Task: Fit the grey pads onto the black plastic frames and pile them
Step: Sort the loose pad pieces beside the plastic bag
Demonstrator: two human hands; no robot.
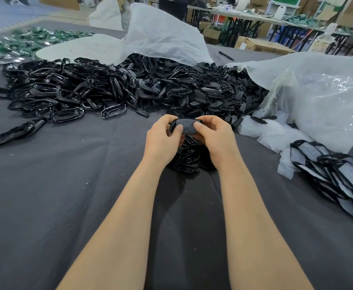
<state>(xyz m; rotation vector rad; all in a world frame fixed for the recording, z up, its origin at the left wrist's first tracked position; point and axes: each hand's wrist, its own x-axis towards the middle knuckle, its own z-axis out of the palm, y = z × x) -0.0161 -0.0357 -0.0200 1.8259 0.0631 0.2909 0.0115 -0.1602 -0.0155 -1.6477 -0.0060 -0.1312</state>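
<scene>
Both my hands hold one black plastic frame with a grey pad (187,126) on it, above the middle of the table. My left hand (164,137) grips its left end, thumb on the pad. My right hand (212,135) grips the right end, thumb pressing the pad too. Under my hands lies a small heap of black ribbed parts (189,159). A big mound of black frames (112,88) stretches across the far side. At the right edge sits a pile of frames fitted with grey pads (334,170).
A dark grey cloth (66,195) covers the table. White plastic bags (317,101) lie at the right and behind the mound. Green parts (31,39) are at the far left, a black pen (226,55) at the back. Other tables and boxes stand beyond.
</scene>
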